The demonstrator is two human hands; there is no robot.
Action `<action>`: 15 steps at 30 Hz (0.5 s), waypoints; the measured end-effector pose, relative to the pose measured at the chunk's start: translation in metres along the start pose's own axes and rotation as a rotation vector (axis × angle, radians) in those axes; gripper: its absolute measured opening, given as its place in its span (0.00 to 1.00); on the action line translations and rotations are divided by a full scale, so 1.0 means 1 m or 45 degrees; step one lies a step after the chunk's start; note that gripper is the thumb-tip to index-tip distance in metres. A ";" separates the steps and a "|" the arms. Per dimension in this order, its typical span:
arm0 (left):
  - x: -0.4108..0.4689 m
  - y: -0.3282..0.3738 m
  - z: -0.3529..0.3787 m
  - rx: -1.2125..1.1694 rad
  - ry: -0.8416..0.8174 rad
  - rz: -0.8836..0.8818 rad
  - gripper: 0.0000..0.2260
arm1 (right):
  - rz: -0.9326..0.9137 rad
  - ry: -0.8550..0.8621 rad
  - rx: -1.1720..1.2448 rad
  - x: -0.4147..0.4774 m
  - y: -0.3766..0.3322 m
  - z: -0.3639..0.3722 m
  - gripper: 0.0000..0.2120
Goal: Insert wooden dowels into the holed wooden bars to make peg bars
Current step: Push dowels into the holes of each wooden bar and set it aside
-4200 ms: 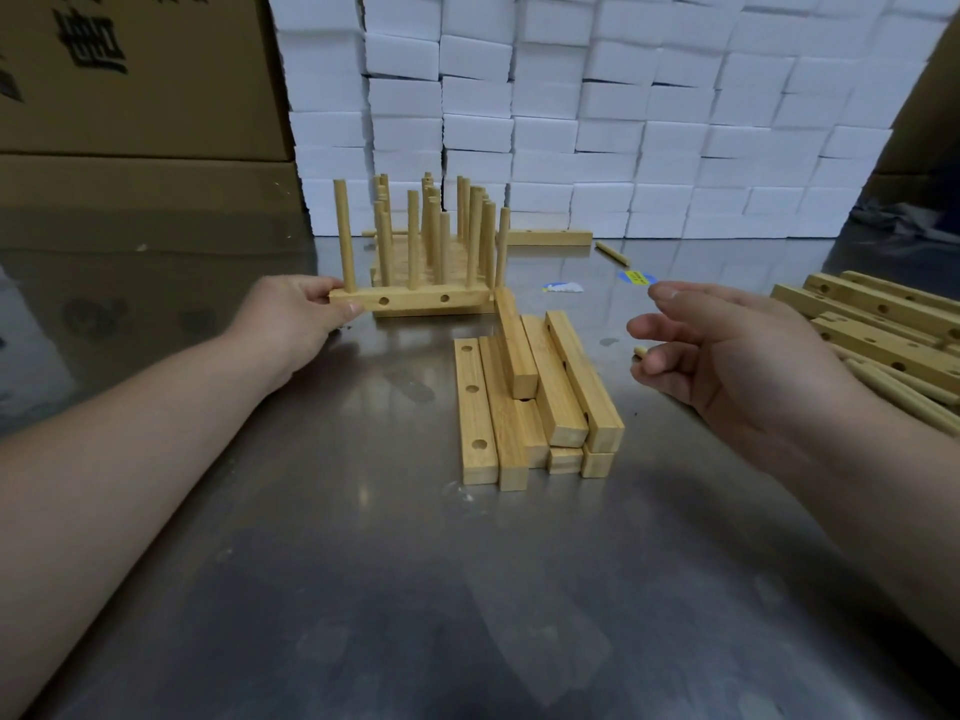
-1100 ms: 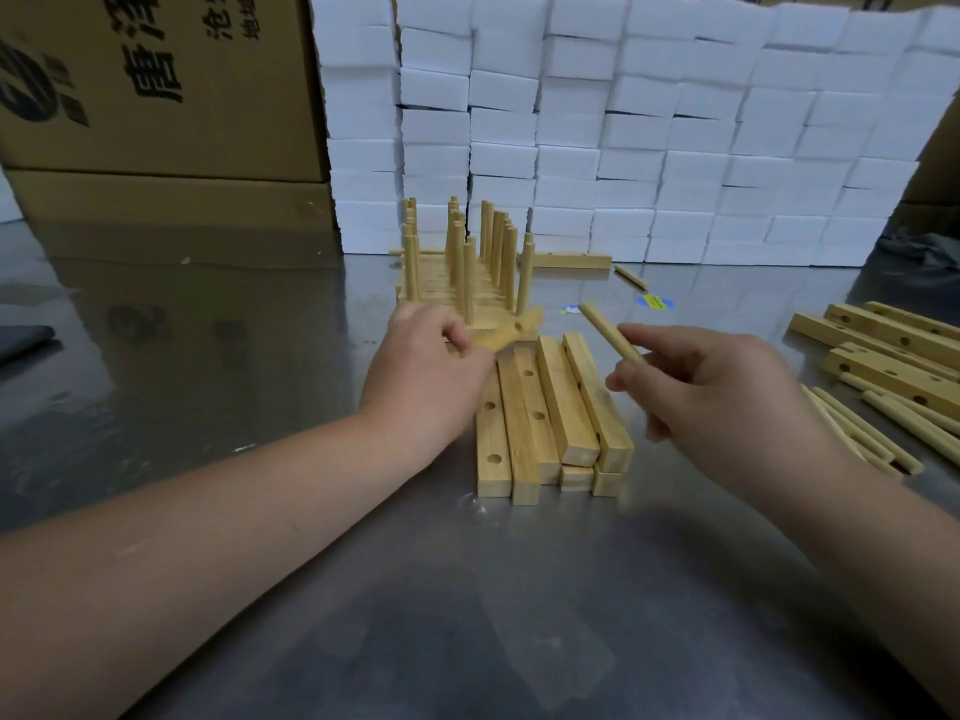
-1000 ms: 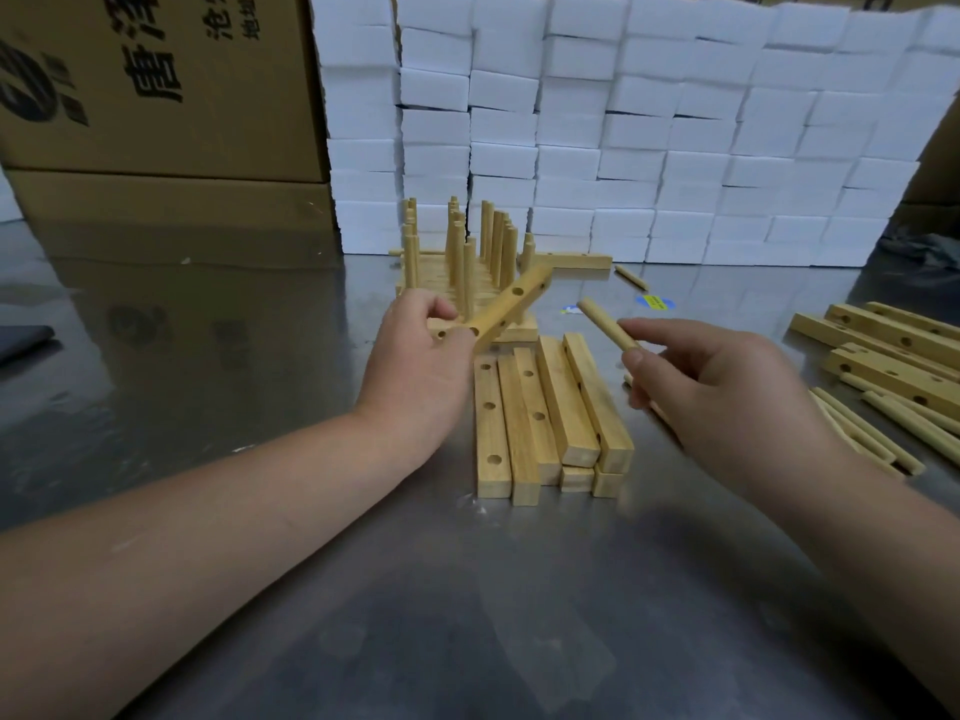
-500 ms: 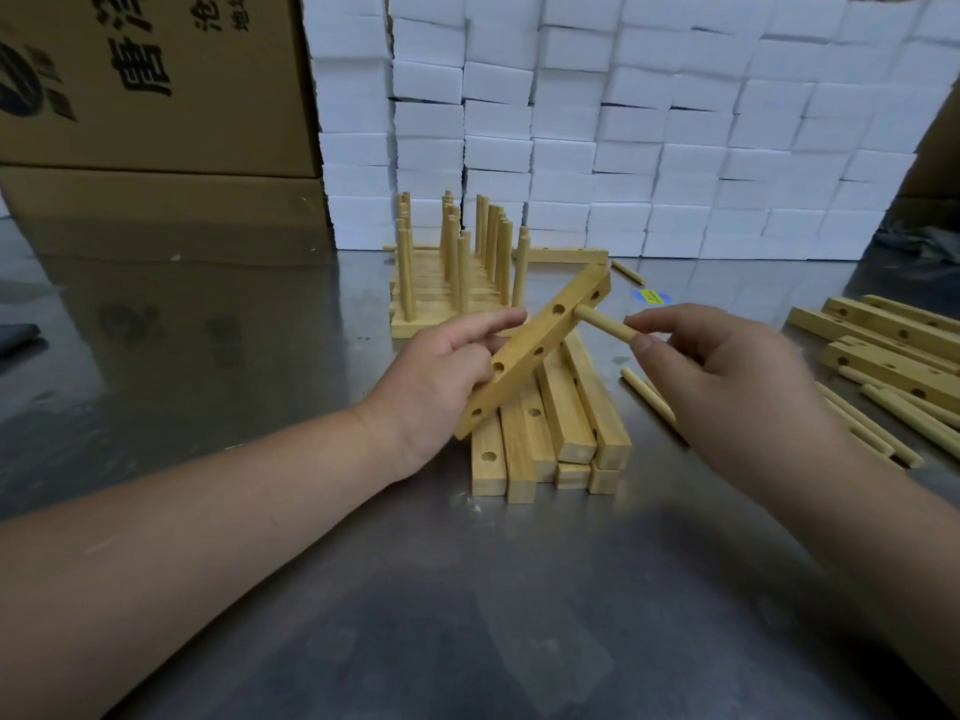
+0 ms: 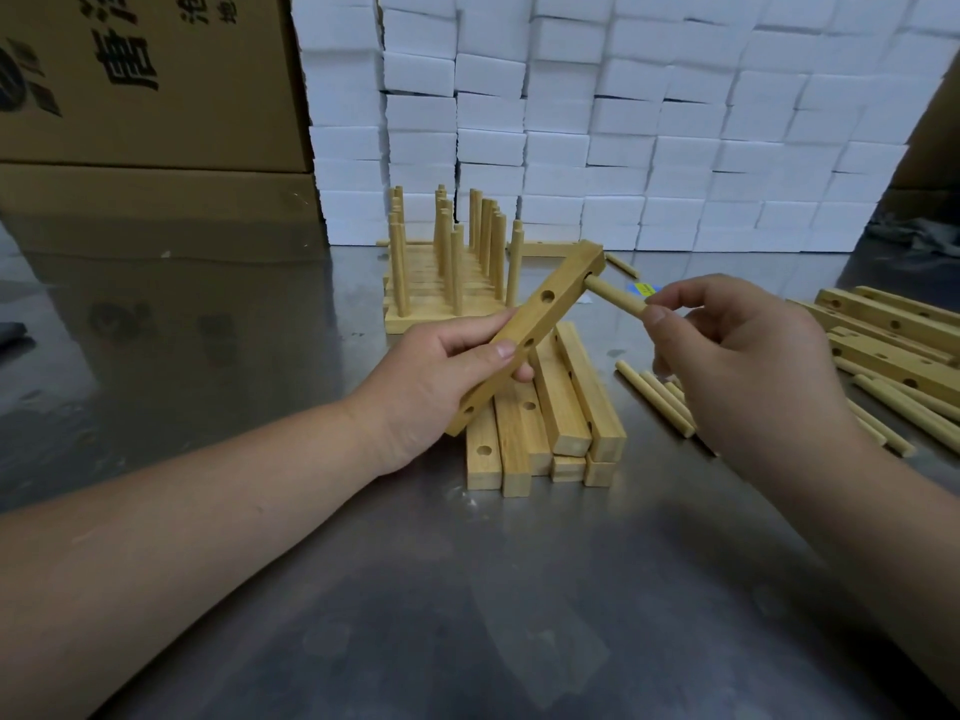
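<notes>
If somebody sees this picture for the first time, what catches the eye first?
In the middle, the left hand holds a holed wooden bar at a slant, and the right hand pinches a dowel whose tip meets the hole at the bar's far end. Behind them stand finished peg bars, before a wall of white blocks.

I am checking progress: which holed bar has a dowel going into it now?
The tilted bar held in the left hand, above the flat stack; the right hand pinches a dowel at its far-end hole.
</notes>
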State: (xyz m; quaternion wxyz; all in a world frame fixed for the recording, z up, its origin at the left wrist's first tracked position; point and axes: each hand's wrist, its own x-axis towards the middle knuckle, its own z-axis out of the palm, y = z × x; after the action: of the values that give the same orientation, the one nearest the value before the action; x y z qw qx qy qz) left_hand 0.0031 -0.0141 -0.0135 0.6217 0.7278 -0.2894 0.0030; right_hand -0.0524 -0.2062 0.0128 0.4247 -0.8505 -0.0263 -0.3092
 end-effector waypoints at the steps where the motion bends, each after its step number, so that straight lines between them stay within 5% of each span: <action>1: 0.000 0.001 0.000 -0.008 -0.018 -0.001 0.14 | -0.004 0.008 0.011 0.000 0.000 0.000 0.07; 15: -0.003 0.018 -0.001 -0.114 -0.295 0.026 0.26 | -0.084 -0.148 0.096 -0.003 0.000 0.001 0.06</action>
State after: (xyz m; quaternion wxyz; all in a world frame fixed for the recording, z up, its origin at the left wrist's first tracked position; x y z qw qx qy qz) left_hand -0.0063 -0.0132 0.0020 0.6160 0.6918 -0.3664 -0.0877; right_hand -0.0540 -0.2051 0.0109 0.4437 -0.8491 -0.0906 -0.2718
